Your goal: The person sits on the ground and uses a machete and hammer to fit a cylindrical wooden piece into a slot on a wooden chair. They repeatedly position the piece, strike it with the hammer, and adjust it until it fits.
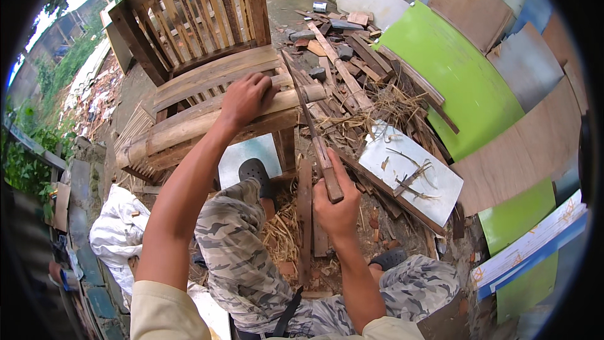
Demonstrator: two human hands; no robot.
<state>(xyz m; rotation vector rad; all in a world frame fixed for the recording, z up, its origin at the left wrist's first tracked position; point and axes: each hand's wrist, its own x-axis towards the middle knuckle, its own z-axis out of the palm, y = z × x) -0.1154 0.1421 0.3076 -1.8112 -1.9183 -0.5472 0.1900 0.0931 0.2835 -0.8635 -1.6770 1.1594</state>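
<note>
A pale bamboo pole (pixel 182 127) lies across the front of the seat of a slatted wooden chair (pixel 207 79). My left hand (pixel 248 97) presses down on the pole near its right end, the fingers curled over it. My right hand (pixel 338 204) grips the wooden handle of a long hand saw (pixel 313 132). The narrow blade slants up and away and crosses the pole just right of my left hand, with a short pole end (pixel 313 92) sticking out past it. How deep the blade sits in the pole I cannot tell.
Broken bricks and wood scraps (pixel 352 56) are heaped right of the chair. A bright green panel (pixel 453 69) and plywood sheets (pixel 528 145) lie farther right. A white board (pixel 409 173) with twigs rests near my right hand. A white sack (pixel 119 223) is at lower left.
</note>
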